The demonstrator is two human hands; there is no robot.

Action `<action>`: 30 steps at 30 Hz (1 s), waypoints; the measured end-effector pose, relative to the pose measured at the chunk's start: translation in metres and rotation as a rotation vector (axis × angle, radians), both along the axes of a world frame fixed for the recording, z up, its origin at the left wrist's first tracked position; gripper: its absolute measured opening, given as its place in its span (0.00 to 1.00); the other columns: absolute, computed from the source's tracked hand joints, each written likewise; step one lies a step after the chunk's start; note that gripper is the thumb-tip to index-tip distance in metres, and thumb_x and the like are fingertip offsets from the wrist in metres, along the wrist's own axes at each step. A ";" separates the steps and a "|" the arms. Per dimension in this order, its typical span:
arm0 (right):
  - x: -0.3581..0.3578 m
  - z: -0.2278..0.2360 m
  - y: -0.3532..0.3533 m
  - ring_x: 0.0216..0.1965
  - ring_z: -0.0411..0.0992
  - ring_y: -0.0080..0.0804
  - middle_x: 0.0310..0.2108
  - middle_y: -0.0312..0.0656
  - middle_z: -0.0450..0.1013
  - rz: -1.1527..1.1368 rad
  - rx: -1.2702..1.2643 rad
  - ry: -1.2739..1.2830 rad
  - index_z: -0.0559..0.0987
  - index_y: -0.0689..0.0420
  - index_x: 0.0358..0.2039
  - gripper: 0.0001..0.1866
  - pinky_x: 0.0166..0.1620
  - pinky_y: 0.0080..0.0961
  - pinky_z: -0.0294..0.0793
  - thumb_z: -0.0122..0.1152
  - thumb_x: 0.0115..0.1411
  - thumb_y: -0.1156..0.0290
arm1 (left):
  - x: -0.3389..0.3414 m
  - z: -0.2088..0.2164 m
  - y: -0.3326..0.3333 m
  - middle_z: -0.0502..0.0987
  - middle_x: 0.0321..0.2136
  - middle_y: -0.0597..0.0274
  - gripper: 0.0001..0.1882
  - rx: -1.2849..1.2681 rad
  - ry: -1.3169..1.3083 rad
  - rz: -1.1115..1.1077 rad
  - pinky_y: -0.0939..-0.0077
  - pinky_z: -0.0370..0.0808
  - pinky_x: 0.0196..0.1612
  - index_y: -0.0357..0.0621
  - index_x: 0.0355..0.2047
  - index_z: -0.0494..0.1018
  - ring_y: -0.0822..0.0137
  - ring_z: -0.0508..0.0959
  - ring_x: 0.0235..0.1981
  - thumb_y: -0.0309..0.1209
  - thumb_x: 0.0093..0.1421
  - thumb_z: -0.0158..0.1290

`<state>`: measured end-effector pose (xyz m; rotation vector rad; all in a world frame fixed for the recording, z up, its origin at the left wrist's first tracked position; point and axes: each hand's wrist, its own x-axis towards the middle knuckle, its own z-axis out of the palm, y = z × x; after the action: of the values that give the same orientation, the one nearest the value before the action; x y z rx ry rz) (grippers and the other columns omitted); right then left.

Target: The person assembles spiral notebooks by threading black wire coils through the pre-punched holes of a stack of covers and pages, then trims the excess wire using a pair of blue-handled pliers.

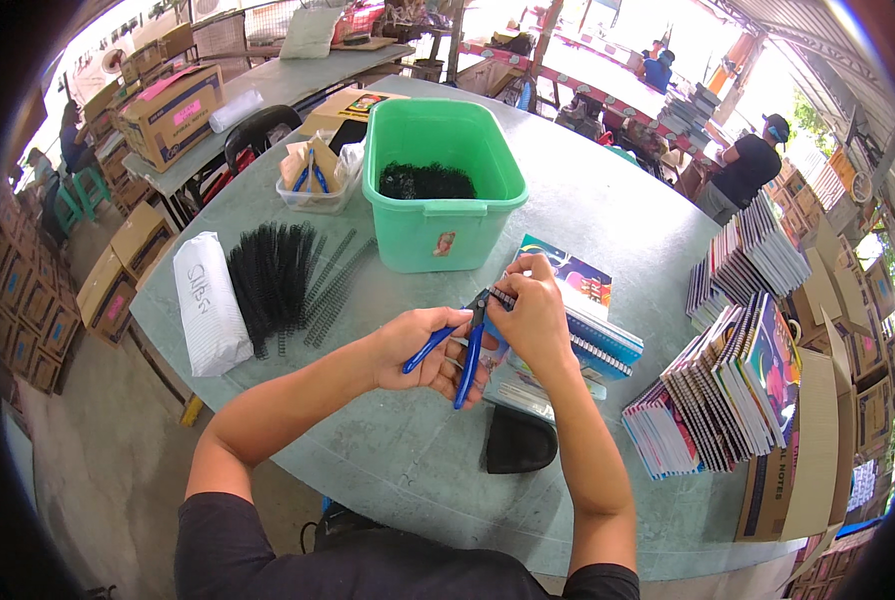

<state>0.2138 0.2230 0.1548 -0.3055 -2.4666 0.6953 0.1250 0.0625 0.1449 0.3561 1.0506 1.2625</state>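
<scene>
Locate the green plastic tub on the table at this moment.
In the head view, the green plastic tub stands at upper centre of the grey table, just beyond both hands, with black binding coils to its left and a spiral notebook in front.

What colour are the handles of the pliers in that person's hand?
Blue. The pliers are held in the left hand, clearest in the head view.

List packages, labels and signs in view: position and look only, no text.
White wrapped bundle: table's left edge, oblong, dark handwriting.
Sticker: front of green bin, small, pale.
Cardboard box: far-left table, brown, pink label, blue print.
Cardboard carton: lower right, brown, dark side print.
Stacked cartons: left floor, brown with pink.
</scene>
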 end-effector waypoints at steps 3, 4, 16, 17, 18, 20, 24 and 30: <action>0.002 0.000 -0.002 0.35 0.73 0.37 0.40 0.46 0.68 -0.010 0.018 -0.008 0.81 0.65 0.28 0.09 0.39 0.28 0.74 0.64 0.44 0.77 | 0.003 -0.004 0.000 0.75 0.33 0.48 0.23 -0.050 1.223 -0.022 0.60 0.71 0.40 0.38 0.42 0.66 0.56 0.77 0.35 0.49 0.65 0.40; 0.001 0.002 -0.003 0.36 0.74 0.37 0.41 0.46 0.68 -0.015 0.012 -0.014 0.81 0.65 0.28 0.09 0.39 0.28 0.75 0.64 0.44 0.77 | 0.005 -0.011 -0.002 0.75 0.33 0.48 0.23 -0.029 1.230 0.004 0.60 0.70 0.40 0.38 0.43 0.67 0.56 0.77 0.35 0.49 0.65 0.41; 0.025 0.065 0.025 0.57 0.64 0.53 0.59 0.57 0.61 -0.014 0.111 0.167 0.71 0.53 0.54 0.27 0.57 0.43 0.62 0.63 0.51 0.68 | -0.020 -0.072 -0.021 0.72 0.37 0.49 0.25 0.075 1.493 0.024 0.62 0.68 0.46 0.42 0.49 0.69 0.51 0.71 0.41 0.46 0.58 0.52; 0.047 0.044 0.022 0.59 0.61 0.53 0.60 0.56 0.59 -0.105 0.115 0.149 0.70 0.51 0.55 0.29 0.59 0.45 0.59 0.64 0.51 0.68 | -0.031 -0.099 -0.039 0.72 0.38 0.50 0.25 0.013 1.583 0.048 0.61 0.67 0.48 0.43 0.49 0.69 0.51 0.70 0.43 0.46 0.57 0.53; 0.074 0.018 0.022 0.61 0.58 0.54 0.61 0.55 0.58 -0.212 0.233 0.113 0.70 0.49 0.56 0.29 0.61 0.46 0.56 0.64 0.51 0.68 | -0.036 -0.120 -0.052 0.71 0.40 0.50 0.25 -0.040 1.669 0.063 0.61 0.66 0.49 0.43 0.48 0.69 0.51 0.69 0.44 0.46 0.56 0.55; 0.126 -0.028 0.023 0.64 0.52 0.56 0.63 0.53 0.55 -0.410 0.403 0.071 0.70 0.48 0.56 0.29 0.62 0.49 0.50 0.64 0.51 0.69 | -0.026 -0.137 -0.058 0.70 0.43 0.54 0.25 -0.036 1.894 0.184 0.57 0.63 0.51 0.46 0.47 0.71 0.51 0.67 0.48 0.47 0.53 0.56; 0.150 -0.075 0.005 0.60 0.57 0.53 0.59 0.48 0.61 -0.340 0.564 0.268 0.78 0.50 0.46 0.20 0.59 0.47 0.56 0.64 0.49 0.74 | -0.017 -0.155 -0.056 0.68 0.42 0.53 0.25 -0.088 1.905 0.295 0.57 0.62 0.50 0.44 0.46 0.71 0.51 0.66 0.47 0.46 0.53 0.56; 0.144 -0.078 0.043 0.33 0.74 0.23 0.35 0.38 0.77 -0.260 -0.335 0.479 0.80 0.59 0.36 0.11 0.38 0.19 0.74 0.63 0.50 0.83 | -0.018 -0.155 -0.045 0.67 0.41 0.52 0.21 -0.002 1.855 0.323 0.58 0.62 0.50 0.40 0.43 0.72 0.51 0.66 0.45 0.43 0.57 0.53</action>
<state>0.3579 0.2663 0.0769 -0.5090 -1.8183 0.9420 0.1065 0.0174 -0.0099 1.5425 2.6962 0.9636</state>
